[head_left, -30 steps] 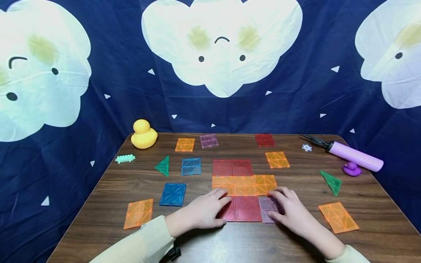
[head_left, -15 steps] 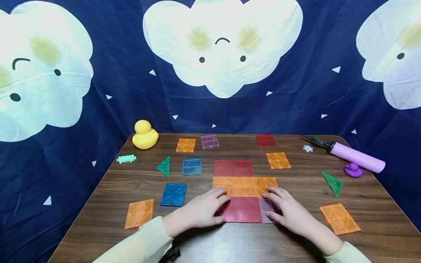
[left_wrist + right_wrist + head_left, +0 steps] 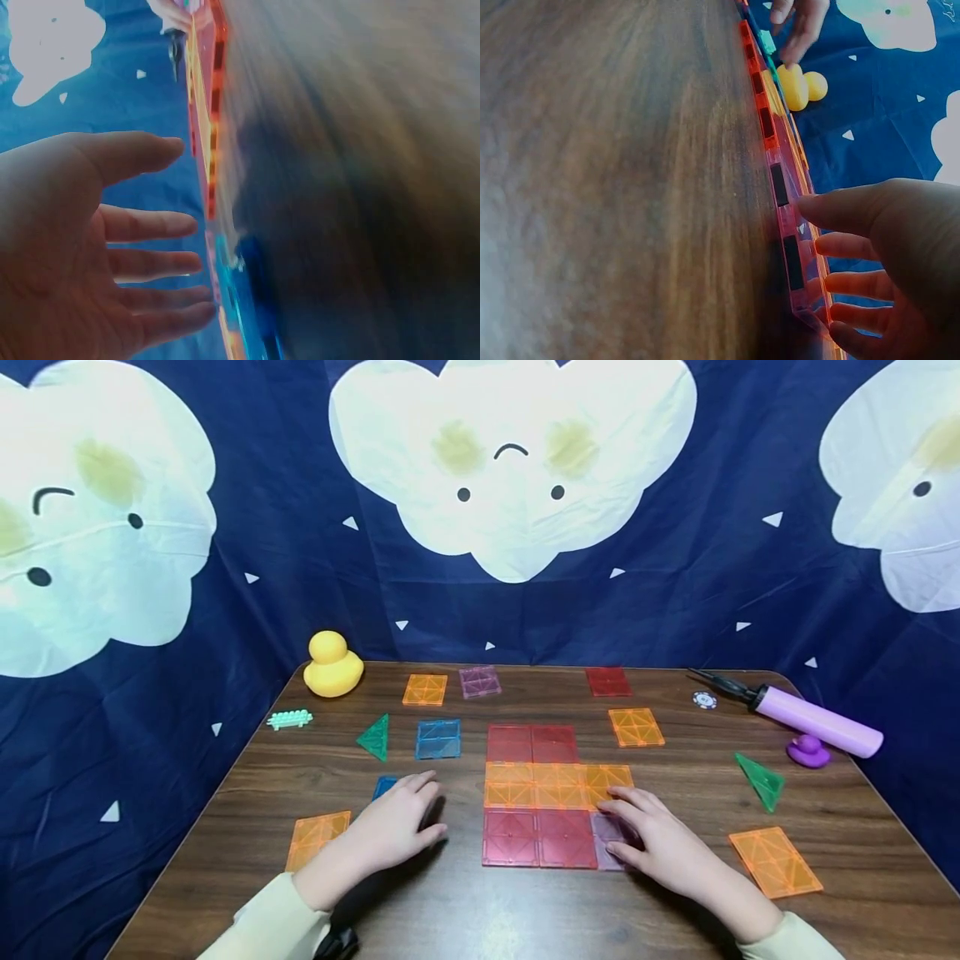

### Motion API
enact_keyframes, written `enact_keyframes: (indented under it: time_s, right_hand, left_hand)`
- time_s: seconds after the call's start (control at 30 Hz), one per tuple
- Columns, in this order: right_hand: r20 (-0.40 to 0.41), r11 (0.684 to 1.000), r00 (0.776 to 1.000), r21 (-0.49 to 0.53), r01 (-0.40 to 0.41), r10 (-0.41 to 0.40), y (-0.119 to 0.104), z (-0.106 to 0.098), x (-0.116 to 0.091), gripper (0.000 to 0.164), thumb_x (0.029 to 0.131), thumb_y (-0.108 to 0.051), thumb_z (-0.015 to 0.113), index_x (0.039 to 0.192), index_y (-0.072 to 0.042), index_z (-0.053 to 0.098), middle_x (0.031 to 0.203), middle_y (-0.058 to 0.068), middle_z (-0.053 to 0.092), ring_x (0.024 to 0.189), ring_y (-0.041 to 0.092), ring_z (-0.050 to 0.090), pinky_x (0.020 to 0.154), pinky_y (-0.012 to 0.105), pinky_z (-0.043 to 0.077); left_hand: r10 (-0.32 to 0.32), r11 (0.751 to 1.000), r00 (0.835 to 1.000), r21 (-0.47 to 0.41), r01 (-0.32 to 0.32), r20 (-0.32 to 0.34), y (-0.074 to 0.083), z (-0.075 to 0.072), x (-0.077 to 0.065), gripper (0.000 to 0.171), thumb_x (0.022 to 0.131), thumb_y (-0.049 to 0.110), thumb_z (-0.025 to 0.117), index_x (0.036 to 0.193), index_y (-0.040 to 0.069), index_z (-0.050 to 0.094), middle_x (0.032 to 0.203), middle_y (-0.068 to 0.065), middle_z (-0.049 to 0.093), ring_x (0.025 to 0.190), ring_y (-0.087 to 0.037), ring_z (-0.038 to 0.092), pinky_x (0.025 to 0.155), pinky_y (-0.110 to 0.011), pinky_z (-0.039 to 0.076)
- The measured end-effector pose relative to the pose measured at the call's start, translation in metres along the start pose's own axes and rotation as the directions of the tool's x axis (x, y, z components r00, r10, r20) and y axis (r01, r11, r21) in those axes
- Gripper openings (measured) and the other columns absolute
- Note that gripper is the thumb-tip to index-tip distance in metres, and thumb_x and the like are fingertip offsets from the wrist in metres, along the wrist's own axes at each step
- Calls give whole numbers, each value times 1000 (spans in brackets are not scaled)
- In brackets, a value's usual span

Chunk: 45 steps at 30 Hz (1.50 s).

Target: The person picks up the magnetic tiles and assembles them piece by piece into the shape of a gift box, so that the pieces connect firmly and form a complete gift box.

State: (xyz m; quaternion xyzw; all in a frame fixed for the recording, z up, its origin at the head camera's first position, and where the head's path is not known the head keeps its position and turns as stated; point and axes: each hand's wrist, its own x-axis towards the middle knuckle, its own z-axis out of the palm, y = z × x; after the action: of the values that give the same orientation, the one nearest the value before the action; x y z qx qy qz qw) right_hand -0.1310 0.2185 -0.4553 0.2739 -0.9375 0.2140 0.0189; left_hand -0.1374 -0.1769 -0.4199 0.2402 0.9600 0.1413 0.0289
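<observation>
My left hand [image 3: 397,822] is over the left-middle of the table, its fingers extended and holding nothing in the left wrist view. Beneath it, a dark blue square magnetic tile [image 3: 383,786] is mostly hidden in the head view. At centre lies a flat block of joined translucent tiles: red tiles [image 3: 531,743] at the back, orange tiles [image 3: 510,787] in the middle, red tiles [image 3: 510,839] in front. A purple tile [image 3: 604,843] sits at the front row's right end. My right hand [image 3: 663,843] rests there, thumb and loosely extended fingers touching the purple tile.
Loose tiles surround the block, including an orange tile [image 3: 776,862], a light blue tile [image 3: 438,740] and a green triangle [image 3: 761,782]. A yellow duck [image 3: 333,667] stands back left. A purple pump [image 3: 817,720] and small purple duck [image 3: 807,751] lie at right.
My left hand has left the block's front-left red tile and moved left, over the dark blue tile. My right hand shifted slightly left onto the purple tile and then stayed there.
</observation>
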Motion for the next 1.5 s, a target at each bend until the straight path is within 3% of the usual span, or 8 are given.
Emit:
enact_keyframes:
  time_s: [0.17, 0.3, 0.53, 0.9, 1.1, 1.33, 1.5]
  right_hand:
    - [1, 1000, 1000, -4, 6, -6, -1, -1, 2, 47, 89, -23, 80, 132, -9, 67, 141, 16, 56, 132, 38, 49, 102, 57, 45]
    - [-1, 1000, 1000, -4, 15, -15, -2, 0, 3, 47, 89, -22, 80, 132, -9, 66, 141, 16, 56, 131, 38, 49, 103, 57, 45]
    - [-14, 1000, 1000, 3, 23, -23, -2, -1, 6, 47, 89, -22, 80, 132, -9, 66, 140, 16, 56, 131, 40, 49, 102, 59, 45]
    - [-2, 1000, 1000, 22, -2, 2, -3, -2, 3, 46, 89, -21, 80, 132, -9, 66, 141, 16, 55, 132, 38, 48, 103, 58, 44]
    - [-4, 1000, 1000, 17, -1, 1, -3, -2, 2, 46, 89, -20, 80, 131, -8, 67, 141, 17, 55, 132, 38, 48, 103, 58, 44]
    - [-13, 1000, 1000, 13, 7, -6, -2, -3, 1, 46, 88, -20, 81, 131, -8, 67, 140, 17, 56, 131, 38, 49, 102, 58, 45]
    - [-2, 1000, 1000, 16, -4, 4, -2, -2, 1, 47, 89, -21, 80, 131, -8, 66, 141, 17, 55, 132, 38, 48, 104, 58, 44]
  left_hand:
    - [-101, 995, 994, -23, 102, 46, -10, -4, -15, 53, 93, 30, 76, 128, -7, 62, 141, -32, 52, 132, -48, 48, 107, -61, 40]
    - [-126, 990, 989, -50, 130, 83, -16, -6, -22, 54, 92, 29, 77, 128, -9, 62, 140, -34, 52, 132, -50, 48, 105, -64, 40]
    - [-66, 997, 993, -31, 69, 97, -15, -3, -15, 57, 93, 28, 75, 134, -10, 60, 146, -32, 48, 136, -51, 43, 109, -61, 37]
    - [74, 996, 993, 35, -77, 97, 3, 7, 19, 55, 95, 23, 71, 137, -10, 58, 146, -32, 48, 136, -50, 43, 113, -55, 35]
    - [130, 990, 986, 49, -135, 100, 11, 16, 31, 55, 95, 24, 71, 138, -9, 58, 146, -31, 48, 135, -50, 44, 113, -54, 35]
    - [136, 990, 985, 20, -139, 103, 15, 18, 33, 55, 96, 24, 69, 139, -8, 57, 148, -30, 47, 135, -51, 43, 112, -54, 37]
    - [83, 996, 990, -23, -81, 110, 14, 10, 18, 55, 97, 25, 69, 139, -8, 57, 149, -29, 47, 137, -49, 42, 112, -55, 36]
